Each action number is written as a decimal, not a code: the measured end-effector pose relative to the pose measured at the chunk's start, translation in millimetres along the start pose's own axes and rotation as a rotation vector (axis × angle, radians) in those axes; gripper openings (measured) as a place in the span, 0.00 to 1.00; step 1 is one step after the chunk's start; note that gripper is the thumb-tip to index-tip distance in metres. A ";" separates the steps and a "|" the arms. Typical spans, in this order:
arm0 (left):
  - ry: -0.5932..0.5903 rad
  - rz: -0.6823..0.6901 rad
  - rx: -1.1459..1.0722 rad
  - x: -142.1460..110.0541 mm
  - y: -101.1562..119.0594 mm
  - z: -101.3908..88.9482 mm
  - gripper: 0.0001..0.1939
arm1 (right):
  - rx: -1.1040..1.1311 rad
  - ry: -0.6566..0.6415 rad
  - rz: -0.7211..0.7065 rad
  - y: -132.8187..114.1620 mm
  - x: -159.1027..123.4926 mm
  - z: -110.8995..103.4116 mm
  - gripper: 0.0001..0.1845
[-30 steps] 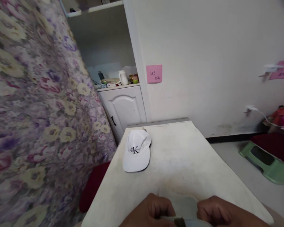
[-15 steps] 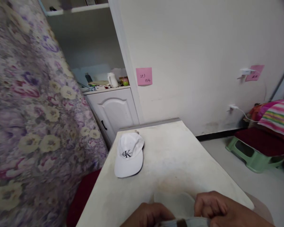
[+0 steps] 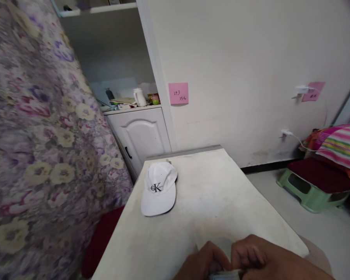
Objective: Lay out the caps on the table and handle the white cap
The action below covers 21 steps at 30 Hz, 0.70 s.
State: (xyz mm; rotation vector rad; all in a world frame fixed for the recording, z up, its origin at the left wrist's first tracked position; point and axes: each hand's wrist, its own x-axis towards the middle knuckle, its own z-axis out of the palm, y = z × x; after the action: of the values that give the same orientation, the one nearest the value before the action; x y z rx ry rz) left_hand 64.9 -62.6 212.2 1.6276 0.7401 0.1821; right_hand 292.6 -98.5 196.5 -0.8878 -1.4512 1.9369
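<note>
At the bottom edge of the view, my left hand (image 3: 202,262) and my right hand (image 3: 262,256) are close together with their fingers curled. Both pinch a pale bluish-grey thing (image 3: 225,275); most of it is hidden by the fingers and the frame edge, so I cannot make out its kind. Just beyond the fingers, a pale grey rounded shape (image 3: 224,244) shows faintly over the tabletop. A white cap (image 3: 160,186) with dark "CK" letters lies on the white table (image 3: 204,186), apart from both hands, its brim toward me.
A floral curtain (image 3: 46,136) hangs along the left, above a dark red seat (image 3: 103,241). Behind the table stand a white cabinet (image 3: 146,132) and the wall with a pink note (image 3: 179,93). A green stool (image 3: 312,200) with a red top is on the right floor.
My left hand has moved right, closer to my right hand, and less of the pale thing shows between them. The white cap stays in place.
</note>
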 end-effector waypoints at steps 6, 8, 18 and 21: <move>0.099 0.045 0.059 4.7 -28.6 3.2 0.33 | 0.008 0.015 -0.008 5.3 0.1 -2.4 0.18; 0.136 0.034 0.015 4.2 -37.0 6.0 0.36 | 0.002 0.025 -0.011 5.2 0.7 -2.3 0.21; 0.339 0.258 0.071 0.8 -60.2 -0.5 0.34 | 0.154 0.052 -0.134 17.7 9.5 -2.9 0.20; 0.414 0.324 0.167 2.7 -69.8 0.7 0.34 | 0.166 0.077 -0.123 21.5 10.2 -0.2 0.21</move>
State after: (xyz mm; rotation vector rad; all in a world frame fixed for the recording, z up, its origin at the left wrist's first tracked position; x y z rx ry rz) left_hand 42.4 -60.6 146.1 1.8893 0.8127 0.7226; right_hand 285.5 -96.2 173.9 -0.7708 -1.2505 1.8795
